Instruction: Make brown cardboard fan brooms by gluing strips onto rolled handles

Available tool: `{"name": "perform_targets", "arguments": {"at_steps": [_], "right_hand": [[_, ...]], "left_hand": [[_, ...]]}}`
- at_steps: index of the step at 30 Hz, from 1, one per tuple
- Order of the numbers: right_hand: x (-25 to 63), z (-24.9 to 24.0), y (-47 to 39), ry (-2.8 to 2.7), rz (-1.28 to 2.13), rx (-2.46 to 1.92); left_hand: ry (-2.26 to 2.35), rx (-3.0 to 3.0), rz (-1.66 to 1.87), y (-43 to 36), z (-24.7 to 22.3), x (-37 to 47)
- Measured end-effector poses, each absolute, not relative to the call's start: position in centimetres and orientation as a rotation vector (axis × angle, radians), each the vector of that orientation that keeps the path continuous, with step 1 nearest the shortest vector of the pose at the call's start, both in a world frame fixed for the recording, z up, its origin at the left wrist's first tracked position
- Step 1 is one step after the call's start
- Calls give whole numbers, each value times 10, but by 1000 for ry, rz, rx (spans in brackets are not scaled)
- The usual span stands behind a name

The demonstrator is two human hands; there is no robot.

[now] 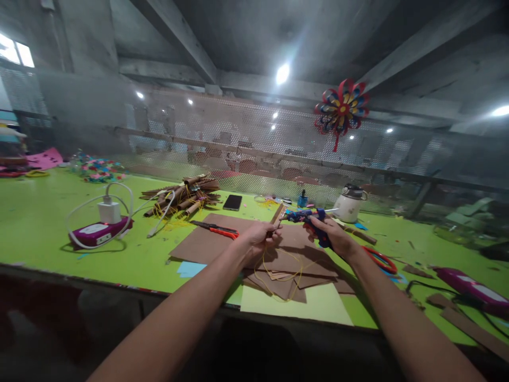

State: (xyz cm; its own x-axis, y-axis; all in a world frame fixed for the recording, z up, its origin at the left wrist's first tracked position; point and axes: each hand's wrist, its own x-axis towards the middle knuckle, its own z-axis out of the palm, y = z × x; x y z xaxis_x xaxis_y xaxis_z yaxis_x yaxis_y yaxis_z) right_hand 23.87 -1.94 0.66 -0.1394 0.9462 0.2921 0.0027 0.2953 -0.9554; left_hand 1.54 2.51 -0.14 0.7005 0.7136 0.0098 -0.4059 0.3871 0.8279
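My right hand [330,233] is wrapped round the grip of a dark blue glue gun [304,215], whose nozzle points left. A thin whitish glue stick sticks out of its back end. In front of the nozzle, my left hand [261,239] is closed on a narrow brown paper piece [279,215]; whether glue is on it is too small to tell. A loop of yellow string [296,284] trails below my left hand, over brown paper sheets [199,245]. A cutter with an orange-red handle [223,231] lies left of my left hand, on the brown sheet.
A pile of brown paper rolls [186,199], a phone [233,202] and a white bottle [348,204] stand or lie farther back. Purple power strips [101,233] with cables sit at both sides. Red-handled scissors [379,260] lie by my right forearm. Pale yellow paper [294,307] overhangs the front edge.
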Motion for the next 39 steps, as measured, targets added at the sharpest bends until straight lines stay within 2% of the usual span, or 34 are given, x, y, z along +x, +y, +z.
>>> {"name": "perform_targets", "arguments": {"at_steps": [5,12,21,28,33,39], "right_hand": [[239,5,-16,-1360,949,-938],[241,3,-20,-1473,1119,-970],[238,5,-18,-1394,981,-952],[237,5,-19,-1447,1059,-971],[249,0,-7,-1251,832,-992],[278,-17,13,-1274,339,-1380]], "left_hand": [[482,985,754,22,2,15],[514,993,751,26,-2,17],[482,977,758,26,-2,17],[467,997,739,27,-4,17],[499,997,730,24,0,17],[542,1065,713,22,2,15]]}}
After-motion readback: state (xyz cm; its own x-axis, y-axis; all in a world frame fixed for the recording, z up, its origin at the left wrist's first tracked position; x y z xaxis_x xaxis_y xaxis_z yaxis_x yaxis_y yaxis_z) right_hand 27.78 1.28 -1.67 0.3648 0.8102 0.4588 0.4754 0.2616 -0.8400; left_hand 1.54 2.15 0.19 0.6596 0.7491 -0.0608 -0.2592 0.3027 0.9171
